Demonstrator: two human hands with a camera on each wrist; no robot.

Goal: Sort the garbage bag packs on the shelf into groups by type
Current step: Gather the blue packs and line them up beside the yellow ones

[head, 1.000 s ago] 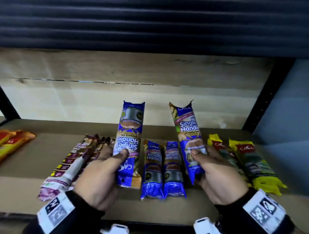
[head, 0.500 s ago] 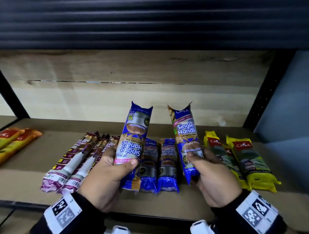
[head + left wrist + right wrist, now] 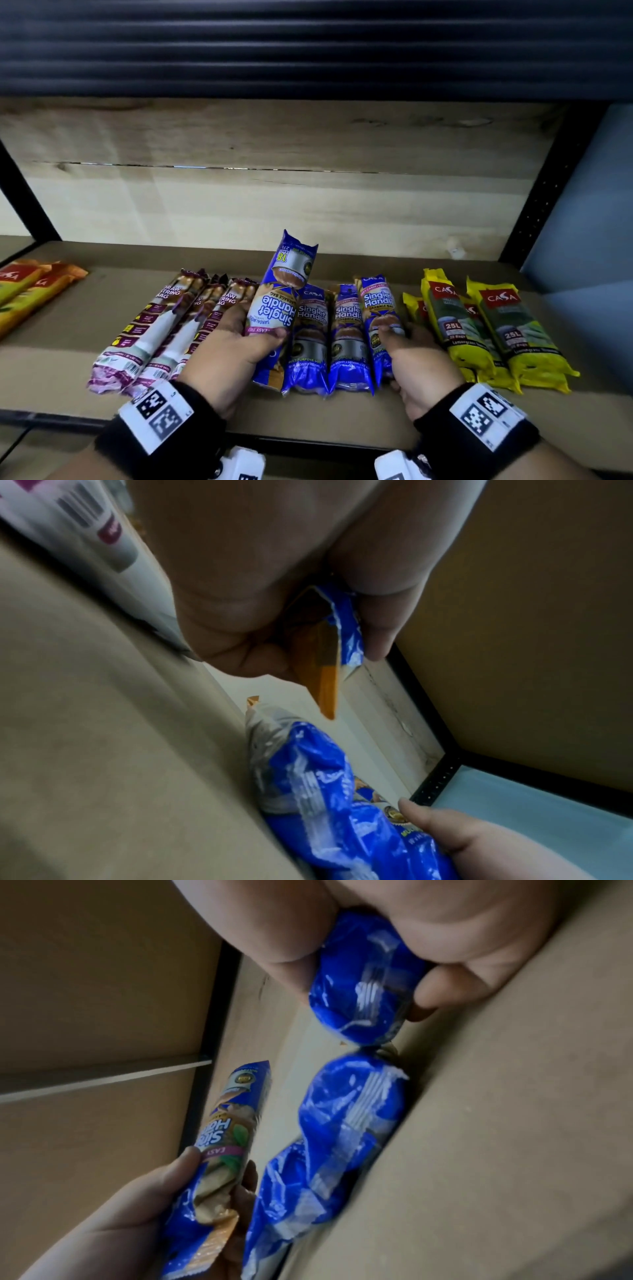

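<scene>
My left hand (image 3: pixel 236 346) grips a blue Singlet Handle pack (image 3: pixel 277 308), tilted up and upside down, above the shelf (image 3: pixel 68 359); its orange end (image 3: pixel 325 669) pokes out below my palm. My right hand (image 3: pixel 414 356) holds another blue pack (image 3: pixel 380 318) low against the shelf, next to two blue packs (image 3: pixel 329 335) lying side by side. The right wrist view shows my fingers (image 3: pixel 441 988) curled round that pack's end (image 3: pixel 363 982), just above the shelf board.
Brown and white draw-string packs (image 3: pixel 150 329) lie left of my left hand. Yellow 25L packs (image 3: pixel 479 325) lie to the right. Orange packs (image 3: pixel 30 287) sit at the far left. A black upright (image 3: pixel 544 192) bounds the right side.
My right hand has lowered its blue pack from upright down beside the two lying packs. My left hand has brought its pack lower and nearer the group.
</scene>
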